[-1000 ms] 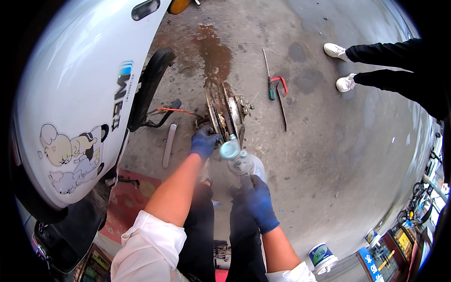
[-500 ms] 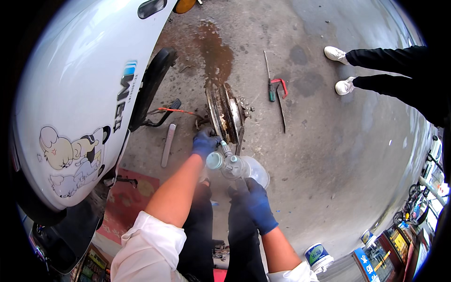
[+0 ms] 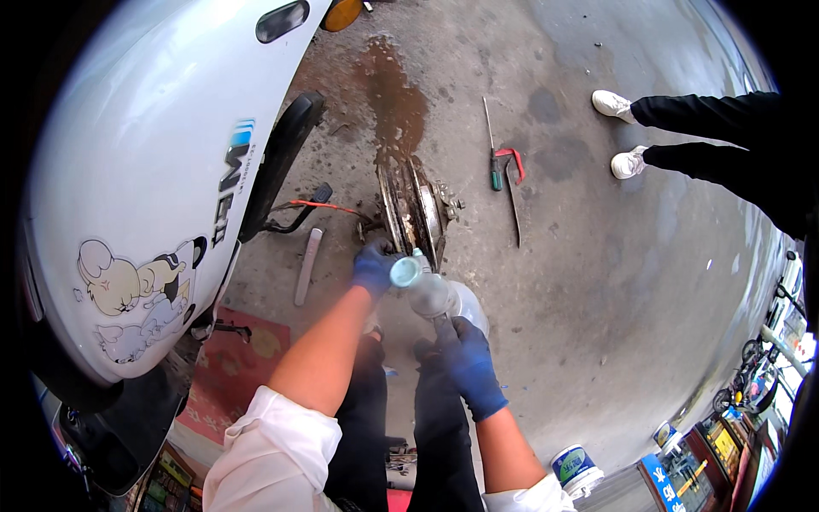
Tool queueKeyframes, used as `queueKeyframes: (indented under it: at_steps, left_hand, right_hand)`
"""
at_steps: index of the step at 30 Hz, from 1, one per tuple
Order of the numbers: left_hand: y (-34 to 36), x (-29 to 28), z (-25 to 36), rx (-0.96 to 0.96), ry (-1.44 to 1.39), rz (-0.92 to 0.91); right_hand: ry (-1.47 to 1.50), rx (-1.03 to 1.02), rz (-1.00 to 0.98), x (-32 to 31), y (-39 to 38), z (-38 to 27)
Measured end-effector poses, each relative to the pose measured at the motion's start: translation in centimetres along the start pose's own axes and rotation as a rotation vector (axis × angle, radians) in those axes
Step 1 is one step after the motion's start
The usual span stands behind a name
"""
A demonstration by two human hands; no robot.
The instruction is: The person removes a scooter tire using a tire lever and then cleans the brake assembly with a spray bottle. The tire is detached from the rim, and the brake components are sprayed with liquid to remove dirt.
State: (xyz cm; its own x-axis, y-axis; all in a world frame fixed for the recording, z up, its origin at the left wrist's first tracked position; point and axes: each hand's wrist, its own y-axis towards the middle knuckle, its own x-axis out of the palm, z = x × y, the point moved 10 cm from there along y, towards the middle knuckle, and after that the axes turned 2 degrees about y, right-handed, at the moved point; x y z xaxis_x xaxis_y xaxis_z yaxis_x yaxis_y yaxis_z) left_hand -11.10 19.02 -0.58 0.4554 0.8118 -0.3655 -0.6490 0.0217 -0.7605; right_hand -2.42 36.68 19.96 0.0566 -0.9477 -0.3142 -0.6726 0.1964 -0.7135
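A rusty wheel rim (image 3: 391, 213) with a metal hub stands edge-on on the concrete. My left hand (image 3: 373, 266), in a blue glove, is closed at the rim's near left edge, its fingertips partly hidden. In my blue-gloved right hand (image 3: 474, 367) is the grey handle of a clear plastic sprayer bottle (image 3: 433, 297). The bottle has a pale teal round cap (image 3: 406, 272) and a wider clear body on its right. It is tilted, its spout end close to the near side of the rim. An orange cable (image 3: 328, 205) runs to the wheel's left side.
A white vehicle (image 3: 162, 162) with a black pedal arm fills the left. A screwdriver (image 3: 495, 171), a red-handled tool (image 3: 512, 155) and a flat bar (image 3: 309, 266) lie on the ground. Brown liquid (image 3: 394, 94) spreads beyond the wheel. A person in white shoes (image 3: 629, 162) stands right.
The sprayer bottle has turned and tipped toward the wheel; its cap moved right and away from me, and its spout shows less. My left hand remains at the rim.
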Motion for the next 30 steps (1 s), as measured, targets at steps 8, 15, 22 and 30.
queueKeyframes:
  at_steps: [8,15,22,30]
  left_hand:
    - [-1.3,-1.2,2.2,0.002,0.083,0.022]
    - [-2.2,-1.2,3.5,0.035,0.099,0.019]
    - [-2.3,-1.5,3.4,0.091,0.027,0.068]
    - [-1.4,-0.3,1.6,0.015,-0.091,-0.002]
  right_hand:
    - [-0.028,0.055,0.039,-1.2,0.7,-1.0]
    - [-0.079,0.049,0.049,-1.4,1.2,-1.1]
    - [-0.128,-0.096,0.036,-1.1,1.7,-2.5]
    - [-0.023,0.011,0.039,-1.2,2.0,-1.9]
